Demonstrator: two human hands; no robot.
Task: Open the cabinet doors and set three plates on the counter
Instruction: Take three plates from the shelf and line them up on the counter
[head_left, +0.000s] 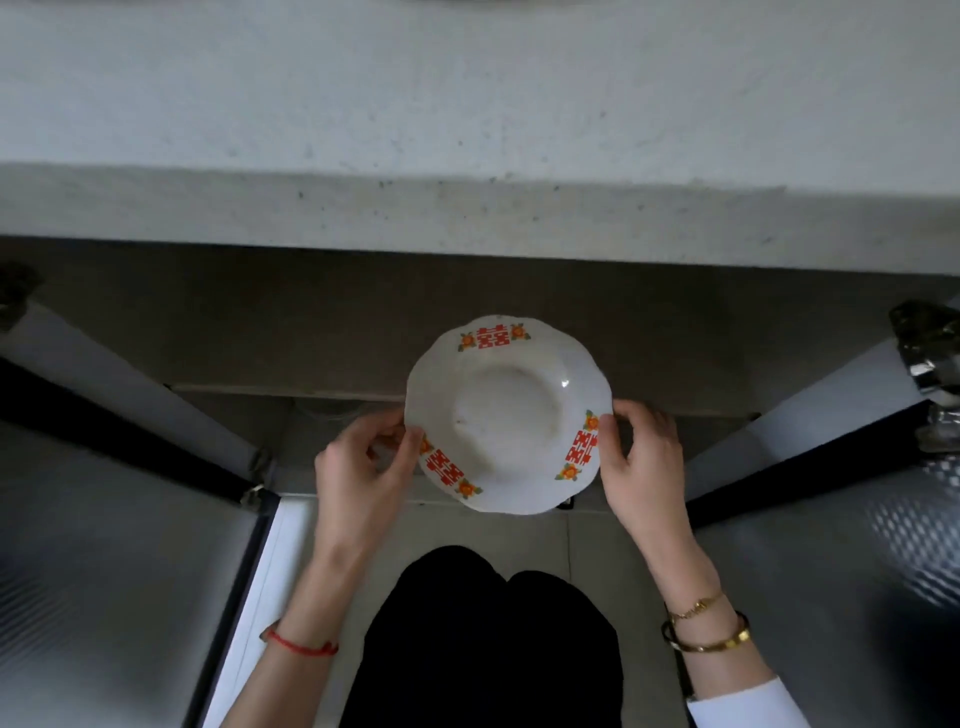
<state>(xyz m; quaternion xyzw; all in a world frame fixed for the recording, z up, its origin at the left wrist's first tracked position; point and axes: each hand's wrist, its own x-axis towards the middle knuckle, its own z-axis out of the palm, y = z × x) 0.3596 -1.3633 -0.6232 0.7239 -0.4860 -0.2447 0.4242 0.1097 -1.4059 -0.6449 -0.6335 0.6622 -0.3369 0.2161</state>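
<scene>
I look straight down at a white plate (506, 413) with a scalloped rim and red-and-orange marks. It is held level in the air below the counter's front edge. My left hand (363, 467) pinches its left rim and my right hand (641, 462) grips its right rim. The pale grey counter (467, 104) fills the top of the view and carries no plate where I can see it. Both cabinet doors stand swung open: the left door (119, 545) and the right door (841, 545), each with frosted glass in a dark frame.
The counter's thick front face (467, 218) overhangs the shadowed cabinet opening (311, 338). Metal hinges (930, 353) show at the far right, another hinge (15, 291) at the far left. My dark trousers (488, 639) and the tiled floor (587, 535) lie below.
</scene>
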